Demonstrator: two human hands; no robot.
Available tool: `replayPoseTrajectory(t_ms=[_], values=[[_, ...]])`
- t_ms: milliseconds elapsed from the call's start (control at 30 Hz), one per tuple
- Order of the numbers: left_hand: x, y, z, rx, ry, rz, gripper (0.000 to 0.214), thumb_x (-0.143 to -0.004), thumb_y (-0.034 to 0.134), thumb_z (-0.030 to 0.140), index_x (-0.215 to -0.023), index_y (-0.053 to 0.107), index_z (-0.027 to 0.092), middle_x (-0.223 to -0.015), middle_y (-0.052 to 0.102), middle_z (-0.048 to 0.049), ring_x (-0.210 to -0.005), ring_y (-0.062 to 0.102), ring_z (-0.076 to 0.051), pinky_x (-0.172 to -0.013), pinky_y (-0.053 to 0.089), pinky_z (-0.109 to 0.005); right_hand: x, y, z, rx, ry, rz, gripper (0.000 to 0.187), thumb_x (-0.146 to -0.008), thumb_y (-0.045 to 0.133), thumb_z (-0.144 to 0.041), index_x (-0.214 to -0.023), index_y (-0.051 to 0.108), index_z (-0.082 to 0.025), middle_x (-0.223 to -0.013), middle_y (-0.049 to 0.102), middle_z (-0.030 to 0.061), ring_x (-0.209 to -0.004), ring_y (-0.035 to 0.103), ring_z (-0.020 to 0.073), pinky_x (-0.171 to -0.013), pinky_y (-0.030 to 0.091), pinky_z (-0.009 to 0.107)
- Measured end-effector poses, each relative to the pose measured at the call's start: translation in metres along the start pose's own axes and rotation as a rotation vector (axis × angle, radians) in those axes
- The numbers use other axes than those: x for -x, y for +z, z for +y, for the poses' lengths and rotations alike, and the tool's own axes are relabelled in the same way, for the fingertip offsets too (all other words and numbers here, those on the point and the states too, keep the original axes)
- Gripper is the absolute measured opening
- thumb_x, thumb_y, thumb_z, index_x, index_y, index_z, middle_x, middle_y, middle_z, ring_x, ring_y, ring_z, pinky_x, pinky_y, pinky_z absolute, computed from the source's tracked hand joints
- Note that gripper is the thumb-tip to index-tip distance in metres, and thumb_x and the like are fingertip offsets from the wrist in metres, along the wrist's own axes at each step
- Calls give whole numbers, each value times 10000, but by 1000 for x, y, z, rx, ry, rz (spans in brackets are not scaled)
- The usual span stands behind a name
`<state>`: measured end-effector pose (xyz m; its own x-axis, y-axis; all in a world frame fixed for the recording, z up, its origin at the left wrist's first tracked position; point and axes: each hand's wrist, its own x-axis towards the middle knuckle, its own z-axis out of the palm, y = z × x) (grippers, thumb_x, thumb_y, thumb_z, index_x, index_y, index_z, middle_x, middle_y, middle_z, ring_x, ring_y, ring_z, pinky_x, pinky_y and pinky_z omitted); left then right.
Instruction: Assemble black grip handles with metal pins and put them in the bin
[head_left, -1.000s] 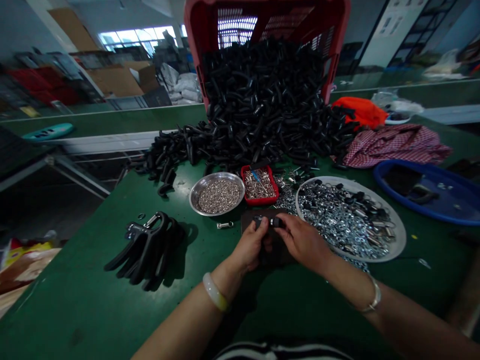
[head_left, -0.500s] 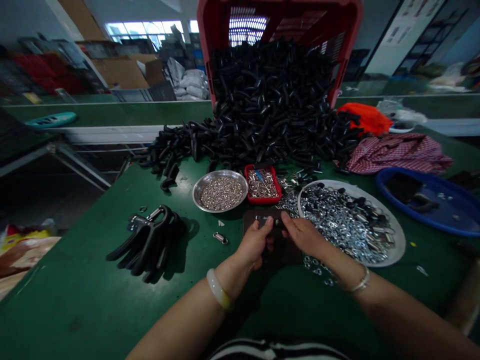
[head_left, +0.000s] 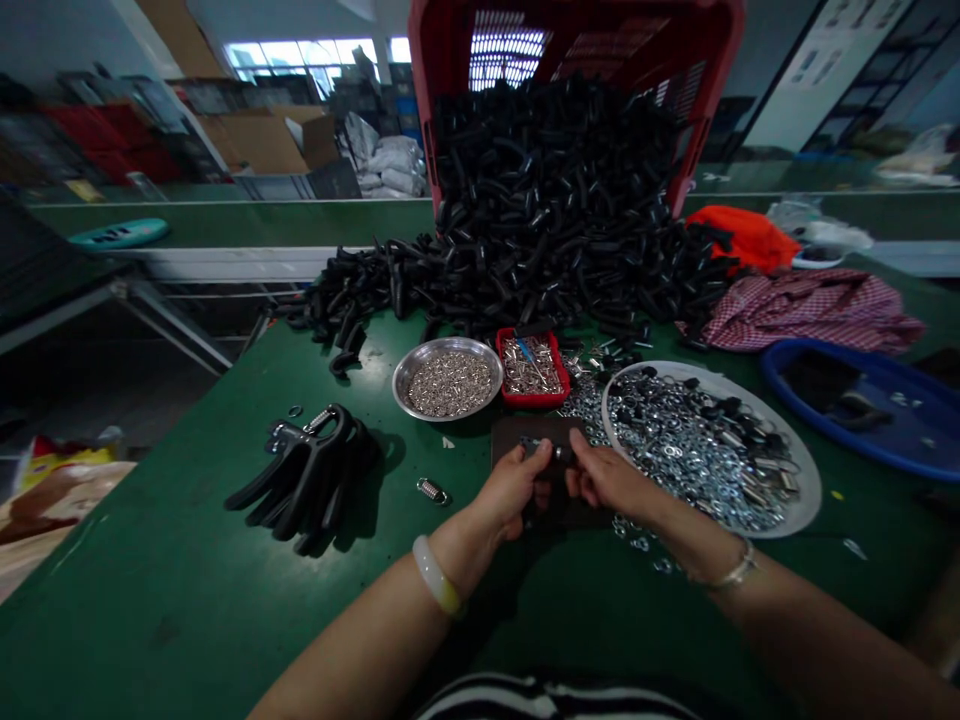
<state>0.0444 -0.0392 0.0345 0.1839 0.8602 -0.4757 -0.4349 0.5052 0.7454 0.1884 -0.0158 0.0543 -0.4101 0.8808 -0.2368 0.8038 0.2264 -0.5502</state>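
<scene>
Over a dark brown square pad (head_left: 510,433), both of my hands meet around a small black part with shiny metal bits (head_left: 559,453). My left hand (head_left: 514,490) is closed on its left end, thumb on top. My right hand (head_left: 604,478) pinches near its right end; the fingers hide much of the part, so its kind is unclear. On the table to the left lies a loose coil spring (head_left: 432,491). Farther left, several black hand grippers (head_left: 307,470) with a spring are stacked together.
A metal bowl of small pins (head_left: 399,385) and a red tray of rivets (head_left: 534,400) stand behind the pad. Right of it is a white dish (head_left: 808,500) of metal rings. A red crate (head_left: 424,90) spills black handles (head_left: 525,240). A blue tray (head_left: 862,430) sits far right.
The camera view has shifted slightly, so the table things appear a little farther right. Both hands stay at the black part; the right fingers have shifted a little on it.
</scene>
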Motion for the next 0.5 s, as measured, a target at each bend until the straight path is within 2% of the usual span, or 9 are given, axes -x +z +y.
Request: replayPoseTrajectory(t_ms=[33, 100, 133, 167, 267, 333, 400, 433, 500], values=[[0, -1, -1, -7, -2, 3, 437, -623, 658, 521, -785, 433, 184, -580, 458, 67, -386, 361, -21, -363, 251, -142, 0, 1, 0, 2, -20, 59, 697, -858, 57, -593, -636, 574, -182, -621, 596, 72, -617, 560, 175, -600, 384, 289], [0, -1, -2, -40, 0, 8, 434, -637, 633, 539, -795, 435, 187, -570, 442, 74, -387, 356, -29, -368, 257, -153, 1, 4, 0, 2, -82, 262, 589, -806, 240, -657, -723, 576, -180, -749, 609, 82, -707, 555, 193, -619, 375, 294], [0, -1, -2, -84, 19, 11, 429, -652, 610, 553, -797, 439, 186, -565, 439, 74, -388, 352, -33, -373, 261, -161, 1, 7, -1, -63, -73, 289, 576, -786, 273, -671, -719, 564, -178, -731, 595, 79, -683, 543, 186, -593, 367, 287], [0, -2, -3, -152, 68, 22, 426, -662, 594, 559, -800, 449, 183, -568, 449, 69, -400, 361, -40, -386, 276, -170, 2, 10, -1, -186, -17, 232, 591, -782, 249, -680, -674, 541, -178, -649, 563, 64, -602, 517, 165, -538, 350, 275], [-1, -5, -1, -488, 333, 80, 473, -588, 673, 532, -832, 502, 165, -685, 560, 13, -554, 486, -88, -500, 372, -205, 3, 17, -3, -684, 247, -186, 636, -787, 125, -693, -515, 418, -198, -398, 343, -26, -355, 297, 90, -386, 209, 232], [1, -12, 3, -748, 471, 112, 515, -514, 730, 509, -830, 535, 152, -761, 602, -21, -664, 531, -132, -570, 397, -226, 4, 17, -2, -842, 290, -389, 661, -779, 108, -711, -478, 393, -196, -360, 278, -48, -328, 217, 73, -370, 158, 222], [6, -21, 8, -951, 513, 116, 508, -513, 719, 526, -799, 553, 141, -743, 609, -31, -665, 535, -150, -564, 393, -236, 3, 13, 0, -749, 189, -447, 689, -796, 116, -696, -455, 422, -182, -352, 298, -39, -332, 247, 71, -384, 204, 222], [10, -26, 11, -1007, 517, 89, 490, -535, 703, 527, -791, 558, 136, -725, 607, -29, -646, 532, -147, -552, 389, -233, 2, 10, 0, -642, 123, -387, 693, -816, 123, -671, -463, 453, -175, -364, 332, -28, -347, 298, 77, -408, 252, 228], [24, -37, 16, -1042, 496, -64, 459, -570, 691, 490, -820, 561, 128, -710, 602, -16, -624, 525, -132, -541, 390, -219, -5, 6, -4, -400, -32, -163, 638, -864, 176, -584, -561, 547, -163, -451, 456, 3, -452, 446, 107, -509, 351, 246]])
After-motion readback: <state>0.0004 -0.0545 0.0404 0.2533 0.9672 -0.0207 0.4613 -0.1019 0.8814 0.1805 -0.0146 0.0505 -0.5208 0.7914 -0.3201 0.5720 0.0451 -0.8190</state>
